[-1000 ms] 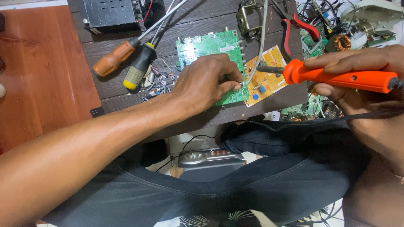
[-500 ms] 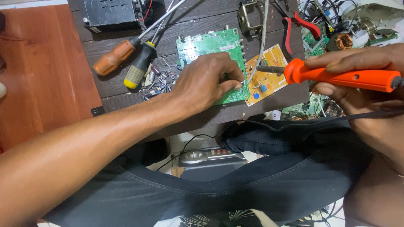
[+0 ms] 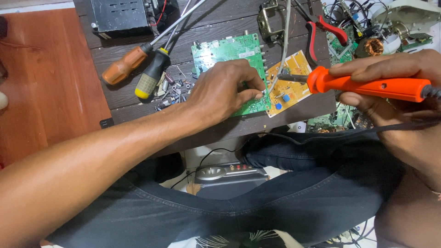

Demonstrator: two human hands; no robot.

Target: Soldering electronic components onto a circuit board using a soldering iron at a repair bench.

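Observation:
My left hand rests on a green circuit board lying on a dark wooden bench, fingertips pinched at the board's right edge on a thin grey solder wire that runs up and off the top. My right hand grips the orange handle of a soldering iron. Its metal tip points left and sits over a smaller yellow circuit board beside the green one, close to my left fingertips.
Two screwdrivers, one orange-handled and one black and yellow, lie left of the boards among small loose parts. Red-handled pliers, a black metal box and a pile of wires and boards sit behind. My dark trousers are below.
Nothing has visibly moved; both hands keep their hold and place.

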